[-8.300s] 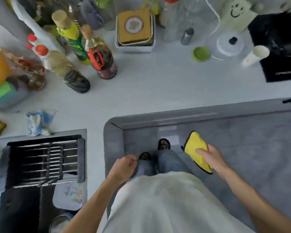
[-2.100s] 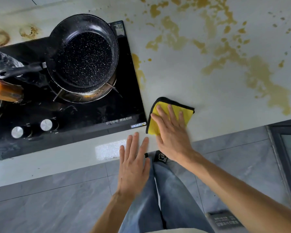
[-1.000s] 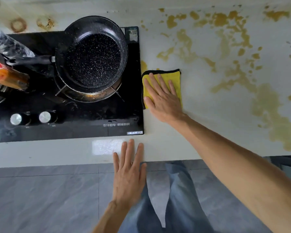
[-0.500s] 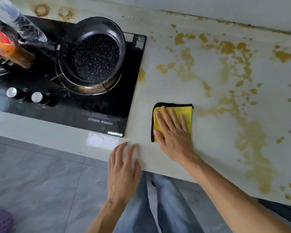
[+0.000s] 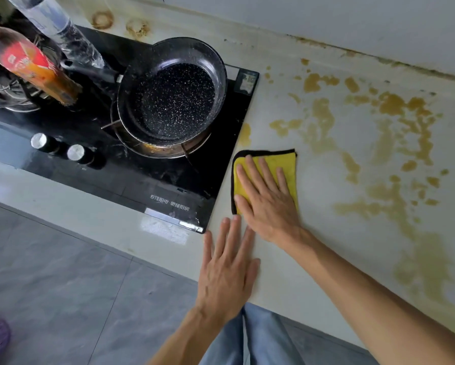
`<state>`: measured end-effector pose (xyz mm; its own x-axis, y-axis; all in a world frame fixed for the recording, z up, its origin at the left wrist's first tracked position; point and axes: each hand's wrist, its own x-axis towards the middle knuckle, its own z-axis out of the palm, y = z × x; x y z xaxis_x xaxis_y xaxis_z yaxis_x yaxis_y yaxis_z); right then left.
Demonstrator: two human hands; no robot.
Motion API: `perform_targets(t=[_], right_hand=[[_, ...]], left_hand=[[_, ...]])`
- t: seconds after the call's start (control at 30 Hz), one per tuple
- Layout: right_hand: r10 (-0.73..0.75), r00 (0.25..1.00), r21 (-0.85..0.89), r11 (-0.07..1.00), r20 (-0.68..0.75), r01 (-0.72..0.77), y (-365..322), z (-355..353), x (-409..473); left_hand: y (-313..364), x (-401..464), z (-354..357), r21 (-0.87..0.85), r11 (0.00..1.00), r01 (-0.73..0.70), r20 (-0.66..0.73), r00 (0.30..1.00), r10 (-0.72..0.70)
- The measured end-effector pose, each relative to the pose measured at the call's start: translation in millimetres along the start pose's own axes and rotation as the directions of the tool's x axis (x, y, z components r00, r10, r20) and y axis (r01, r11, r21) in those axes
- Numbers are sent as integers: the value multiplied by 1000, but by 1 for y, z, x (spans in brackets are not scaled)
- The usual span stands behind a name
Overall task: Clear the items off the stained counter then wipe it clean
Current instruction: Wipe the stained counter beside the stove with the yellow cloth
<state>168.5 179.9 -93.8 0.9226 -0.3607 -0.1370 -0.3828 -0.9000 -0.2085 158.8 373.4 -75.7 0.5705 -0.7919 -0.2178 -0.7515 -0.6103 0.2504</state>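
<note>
Right hand (image 5: 267, 200) is spread flat, pressing the yellow cloth (image 5: 287, 162) onto the stained surface (image 5: 326, 233) just beside the black stove (image 5: 168, 180), left hand (image 5: 227, 270) resting open, fingers straight, at the surface edge just below it.

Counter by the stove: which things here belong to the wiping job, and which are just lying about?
Part of the job:
- yellow cloth, flat beside the stove
- right hand, pressing the cloth with straight fingers
- left hand, flat on the counter edge
- counter and its brown stains

Lying about:
- frying pan on the stove
- two bottles left of the pan
</note>
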Motion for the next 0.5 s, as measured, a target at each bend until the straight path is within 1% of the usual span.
perform_targets(t=[0.07, 0.13, 0.23, 0.33, 0.4, 0.47, 0.5], right_hand=[[-30, 1000, 0, 1000, 0, 30, -2, 0, 10], [10, 1000, 10, 1000, 11, -10, 2, -6, 38], [130, 991, 22, 991, 14, -130, 24, -17, 88], [284, 959, 72, 956, 25, -285, 48, -30, 121], [337, 941, 75, 939, 5, -336, 49, -30, 118], [319, 947, 60, 946, -21, -318, 35, -26, 94], [284, 958, 46, 958, -31, -282, 25, -22, 75]], left_hand=[[1, 0, 0, 1, 1000, -2, -5, 1000, 2], [0, -1, 1, -8, 1000, -9, -11, 1000, 9], [-1, 0, 1, 8, 1000, -6, -33, 999, 6], [-1, -1, 2, 18, 1000, -16, -40, 999, 17], [-1, -1, 2, 21, 999, -25, -43, 999, 25], [-2, -1, 4, 24, 999, -31, -53, 998, 32], [-2, 0, 6, 26, 999, -35, -63, 997, 37]])
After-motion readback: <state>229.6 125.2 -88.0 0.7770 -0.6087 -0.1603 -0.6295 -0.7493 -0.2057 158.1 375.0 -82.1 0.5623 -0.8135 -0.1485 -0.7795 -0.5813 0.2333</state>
